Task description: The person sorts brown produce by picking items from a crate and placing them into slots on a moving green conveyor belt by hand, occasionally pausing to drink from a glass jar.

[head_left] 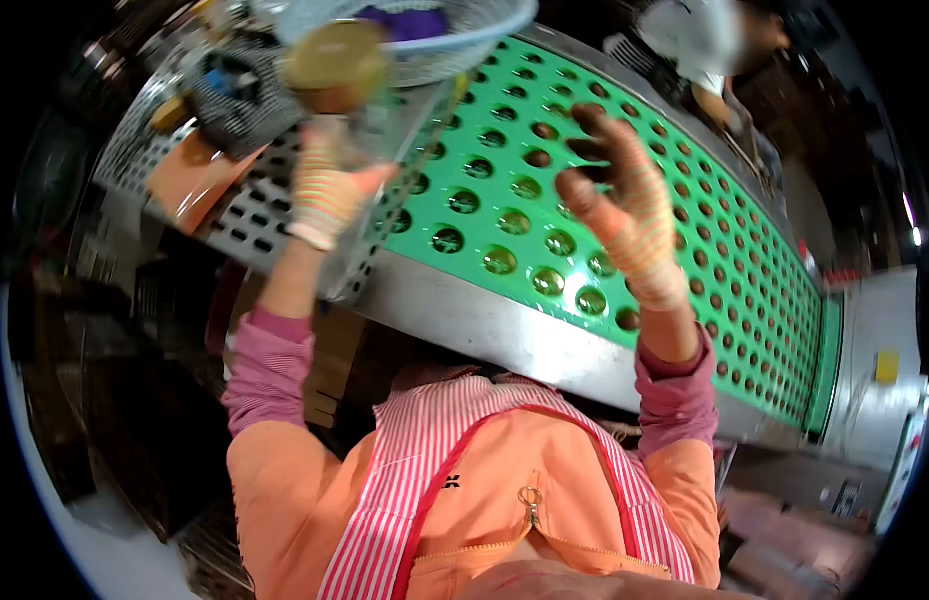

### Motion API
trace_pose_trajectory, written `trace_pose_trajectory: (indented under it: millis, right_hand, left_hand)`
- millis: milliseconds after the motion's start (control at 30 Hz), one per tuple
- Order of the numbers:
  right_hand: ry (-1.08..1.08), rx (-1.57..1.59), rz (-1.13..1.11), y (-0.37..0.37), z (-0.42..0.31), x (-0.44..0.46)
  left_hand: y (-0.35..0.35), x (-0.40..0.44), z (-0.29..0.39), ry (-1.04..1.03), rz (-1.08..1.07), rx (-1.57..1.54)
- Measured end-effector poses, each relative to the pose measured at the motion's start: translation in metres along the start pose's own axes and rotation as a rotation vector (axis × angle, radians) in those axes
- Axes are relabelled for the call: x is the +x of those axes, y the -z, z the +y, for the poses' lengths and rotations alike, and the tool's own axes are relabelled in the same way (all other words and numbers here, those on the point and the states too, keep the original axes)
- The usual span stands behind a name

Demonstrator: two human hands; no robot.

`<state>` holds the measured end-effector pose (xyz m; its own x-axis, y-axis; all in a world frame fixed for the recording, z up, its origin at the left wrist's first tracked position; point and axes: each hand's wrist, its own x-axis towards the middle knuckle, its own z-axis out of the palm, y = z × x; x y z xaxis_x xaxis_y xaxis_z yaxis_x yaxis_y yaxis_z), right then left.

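Observation:
My left hand (330, 185), in a striped glove with bare fingertips, is wrapped round the lower part of a blurred clear container with a golden-brown round top (337, 62), above the perforated metal shelf. My right hand (630, 200), gloved alike, is raised over the green tray (465, 225) with its fingers spread and darkened at the tips; nothing shows in it. The green tray has rows of round holes; many toward the right hold brown round pieces (700, 258), while those near the left look clear or greenish.
A blue-rimmed basket (465, 48) with something purple inside stands at the top. On the perforated metal shelf (247, 215) lie a grey mesh basket (235, 100) and an orange sheet (197, 180). Another person (710, 45) is across the tray. A steel edge (465, 315) runs along the near side.

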<state>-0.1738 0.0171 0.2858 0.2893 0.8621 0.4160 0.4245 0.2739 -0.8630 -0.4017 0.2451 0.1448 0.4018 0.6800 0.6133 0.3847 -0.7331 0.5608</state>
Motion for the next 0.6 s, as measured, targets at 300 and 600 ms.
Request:
trace_pose_trajectory:
  millis: [300,600]
  right_hand:
    - [-0.648,0.042,-0.04,-0.016,0.093,-0.175]
    - [-0.645,0.058,0.254,-0.041,0.085,-0.232]
  left_hand:
    - [0.014,0.046,-0.152,0.3,-0.103,-0.189]
    - [0.015,0.066,-0.173,-0.013,-0.014,-0.041]
